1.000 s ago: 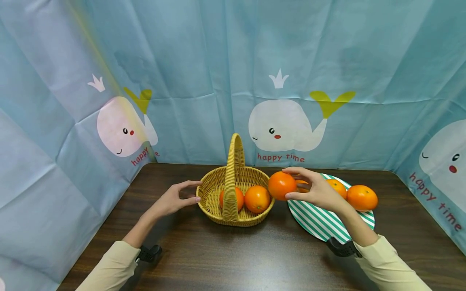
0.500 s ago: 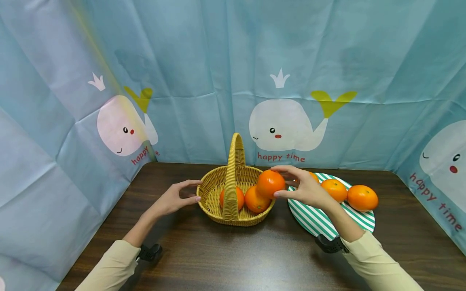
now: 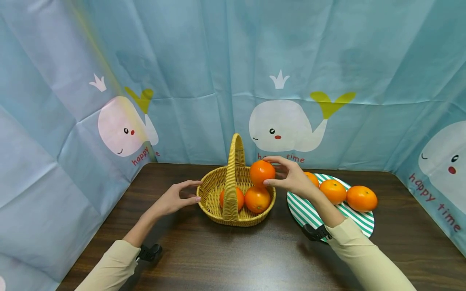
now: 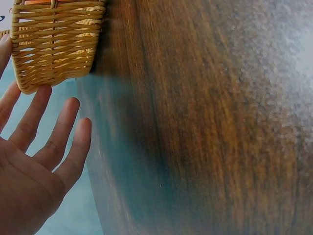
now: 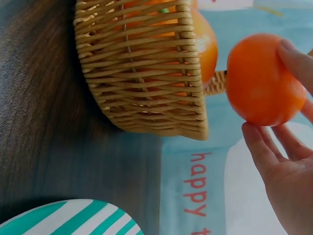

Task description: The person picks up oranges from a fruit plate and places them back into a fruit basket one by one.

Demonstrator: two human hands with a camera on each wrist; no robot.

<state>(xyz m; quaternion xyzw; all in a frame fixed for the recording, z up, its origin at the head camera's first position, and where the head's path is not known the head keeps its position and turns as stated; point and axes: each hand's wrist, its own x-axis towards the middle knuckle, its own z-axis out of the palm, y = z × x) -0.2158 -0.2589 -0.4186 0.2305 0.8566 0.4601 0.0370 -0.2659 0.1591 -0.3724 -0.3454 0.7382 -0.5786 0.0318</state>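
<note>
A yellow wicker basket point(image 3: 214, 216) with a tall arched handle stands at mid-table, with two oranges inside. One orange point(image 3: 257, 199) lies at the right end; the other orange point(image 3: 238, 199) is partly hidden behind the handle. My right hand point(image 3: 295, 178) pinches another orange point(image 3: 262, 172) between thumb and fingers, over the basket's right side. In the right wrist view this held orange point(image 5: 264, 81) hangs above the rim, apart from it. At the basket's left end my left hand point(image 3: 172, 199) has its fingers spread; in the left wrist view a fingertip point(image 4: 45, 93) touches the wicker.
A round plate or mat with green and white stripes point(image 3: 307, 214) lies to the right. On it are an orange point(image 3: 333, 191), another at its right edge point(image 3: 362, 198) and one partly behind my right hand point(image 3: 312, 178). A blue whale-print curtain point(image 3: 225, 101) encloses the dark wooden table point(image 3: 218, 258).
My right hand has carried the held orange left, from beside the basket to over its right side, and slightly up. The left hand and the basket have stayed in place.
</note>
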